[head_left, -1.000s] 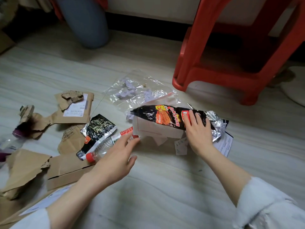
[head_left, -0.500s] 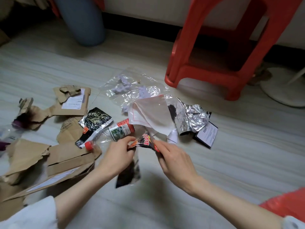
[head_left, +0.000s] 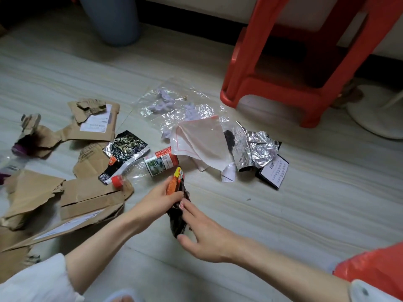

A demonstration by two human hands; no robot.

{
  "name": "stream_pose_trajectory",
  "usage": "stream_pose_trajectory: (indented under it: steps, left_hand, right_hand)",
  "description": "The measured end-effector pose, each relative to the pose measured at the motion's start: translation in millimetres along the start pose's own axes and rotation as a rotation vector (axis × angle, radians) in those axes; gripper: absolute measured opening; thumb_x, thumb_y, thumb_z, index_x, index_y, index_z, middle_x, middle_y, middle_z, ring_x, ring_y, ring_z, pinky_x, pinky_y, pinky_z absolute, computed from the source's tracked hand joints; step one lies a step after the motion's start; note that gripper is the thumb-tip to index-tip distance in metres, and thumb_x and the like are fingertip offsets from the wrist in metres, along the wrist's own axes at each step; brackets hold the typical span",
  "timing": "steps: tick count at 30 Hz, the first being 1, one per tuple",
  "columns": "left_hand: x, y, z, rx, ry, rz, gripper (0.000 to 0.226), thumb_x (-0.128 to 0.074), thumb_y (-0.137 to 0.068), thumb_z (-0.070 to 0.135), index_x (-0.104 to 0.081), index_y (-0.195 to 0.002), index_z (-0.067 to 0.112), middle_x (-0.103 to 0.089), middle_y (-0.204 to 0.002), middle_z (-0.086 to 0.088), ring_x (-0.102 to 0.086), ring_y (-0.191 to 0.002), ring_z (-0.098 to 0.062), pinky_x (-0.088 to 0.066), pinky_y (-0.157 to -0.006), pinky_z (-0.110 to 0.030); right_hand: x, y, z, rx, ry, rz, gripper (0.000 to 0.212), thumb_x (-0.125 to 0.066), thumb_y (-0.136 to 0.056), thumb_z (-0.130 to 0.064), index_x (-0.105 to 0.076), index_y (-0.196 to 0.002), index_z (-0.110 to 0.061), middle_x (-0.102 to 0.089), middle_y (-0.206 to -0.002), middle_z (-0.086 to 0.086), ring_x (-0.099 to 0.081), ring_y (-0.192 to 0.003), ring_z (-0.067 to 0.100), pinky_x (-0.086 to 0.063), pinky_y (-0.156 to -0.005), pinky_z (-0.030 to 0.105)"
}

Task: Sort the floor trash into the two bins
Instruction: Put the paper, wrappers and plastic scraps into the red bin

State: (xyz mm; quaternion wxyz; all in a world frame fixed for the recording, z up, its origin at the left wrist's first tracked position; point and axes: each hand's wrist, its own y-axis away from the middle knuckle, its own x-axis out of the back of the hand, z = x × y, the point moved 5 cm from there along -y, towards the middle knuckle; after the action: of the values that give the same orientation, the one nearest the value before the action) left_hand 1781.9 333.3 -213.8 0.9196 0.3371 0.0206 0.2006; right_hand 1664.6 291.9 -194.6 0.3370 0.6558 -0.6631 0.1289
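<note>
We hold the black snack wrapper off the floor between both hands. The left hand is closed around its upper, orange-printed end; the right hand pinches its lower part between thumb and fingertips, the remaining fingers loose.

Risk 1: the wrapper is thin, slick film. A weak pinch during transfer to one hand could let it slip back onto the floor.

Risk 2: we see no open bin mouth. The red plastic at our right edge may be a bin liner, but we cannot tell. A blind toss could miss.

Just beyond the hands lie a clear plastic bottle with a red cap, torn cardboard, a second black foil packet, a white paper sheet and crumpled silver foil. A sweeping forearm could roll the bottle or scatter the light pieces.

Farther off, a clear plastic bag rests near the red stool; mixed film and paper there invite mis-sorting.
</note>
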Motion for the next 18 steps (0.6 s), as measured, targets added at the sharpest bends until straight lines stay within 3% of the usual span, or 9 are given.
stream_pose_trajectory:
  steps: [2, 5, 8, 13, 15, 18]
  left_hand:
    - [17, 0, -4, -0.009, -0.086, 0.104, 0.023, -0.052, -0.089, 0.008, -0.059, -0.107, 0.021, -0.068, -0.101, -0.007, -0.063, -0.097, -0.025, -0.048, -0.091, -0.039]
    - [40, 5, -12, 0.021, -0.158, 0.252, 0.017, -0.049, -0.092, 0.007, -0.060, -0.087, 0.019, -0.065, -0.081, -0.007, -0.060, -0.077, -0.022, -0.045, -0.072, -0.031]
    - [47, 5, -24, 0.082, -0.132, 0.237, 0.016, -0.047, -0.093, 0.003, -0.060, -0.091, 0.010, -0.064, -0.083, -0.015, -0.057, -0.072, -0.022, -0.042, -0.068, -0.029]
    - [49, -4, -29, 0.100, -0.124, 0.218, 0.019, -0.047, -0.092, 0.000, -0.061, -0.086, 0.012, -0.057, -0.073, -0.011, -0.050, -0.064, -0.019, -0.037, -0.058, -0.024]
    - [47, -6, -25, 0.085, -0.122, 0.200, 0.020, -0.046, -0.093, 0.000, -0.060, -0.087, 0.014, -0.055, -0.067, -0.005, -0.047, -0.059, -0.015, -0.036, -0.053, -0.019]
    - [46, -8, -20, 0.074, -0.139, 0.198, 0.017, -0.047, -0.094, 0.003, -0.059, -0.090, 0.014, -0.051, -0.063, 0.000, -0.043, -0.054, -0.010, -0.035, -0.049, -0.016]
  right_hand:
    - [-1, 0, 16, -0.060, -0.006, 0.038, 0.054, -0.042, -0.096, -0.022, -0.026, -0.146, -0.014, -0.014, -0.156, -0.008, -0.017, -0.142, 0.005, -0.004, -0.107, 0.004]
    - [10, -6, 71, -0.252, 0.142, 0.191, 0.044, -0.037, -0.095, -0.027, -0.043, -0.137, -0.012, -0.038, -0.146, 0.001, -0.036, -0.135, 0.016, -0.023, -0.110, 0.022]
    - [29, -21, 132, -0.445, 0.294, 0.247, 0.046, -0.040, -0.093, -0.018, -0.036, -0.138, -0.005, -0.030, -0.148, 0.010, -0.032, -0.135, 0.027, -0.031, -0.109, 0.036]
    - [36, -45, 179, -0.636, 0.345, 0.113, 0.054, -0.036, -0.097, -0.025, -0.021, -0.143, -0.001, -0.007, -0.156, 0.016, -0.011, -0.144, 0.028, -0.015, -0.116, 0.033]
    - [27, -42, 176, -0.643, 0.371, 0.119, 0.050, -0.036, -0.098, -0.026, -0.027, -0.140, 0.000, -0.010, -0.156, 0.016, -0.014, -0.143, 0.027, -0.018, -0.114, 0.033]
    - [10, -30, 157, -0.529, 0.463, 0.180, 0.037, -0.038, -0.098, -0.025, -0.052, -0.121, -0.001, -0.038, -0.143, 0.014, -0.035, -0.133, 0.027, -0.034, -0.102, 0.035]
